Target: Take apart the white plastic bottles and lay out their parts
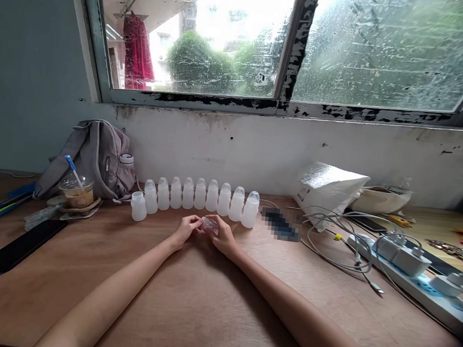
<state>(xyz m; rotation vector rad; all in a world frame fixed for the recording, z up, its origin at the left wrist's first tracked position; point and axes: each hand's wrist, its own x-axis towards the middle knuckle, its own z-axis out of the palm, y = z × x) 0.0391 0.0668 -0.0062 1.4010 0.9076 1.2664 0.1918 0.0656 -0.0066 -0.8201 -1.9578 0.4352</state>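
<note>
A small clear plastic piece (210, 225) is held between both hands, just above the wooden table. My right hand (222, 237) is wrapped round it, while my left hand (187, 230) pinches at its left side. Behind the hands, several frosted white bottles stand upright in a curved row. Most carry clear domed caps, such as the bottle (250, 210) at the right end. The leftmost bottle (138, 207) has no dome on top and stands slightly nearer.
The wooden table (161, 308) holds a black phone (22, 246), an iced drink (77, 192) and a grey backpack (97, 160) at left. To the right are a white bag (328, 191), loose cables (330, 254) and a power strip (418, 279). A wall and window stand behind.
</note>
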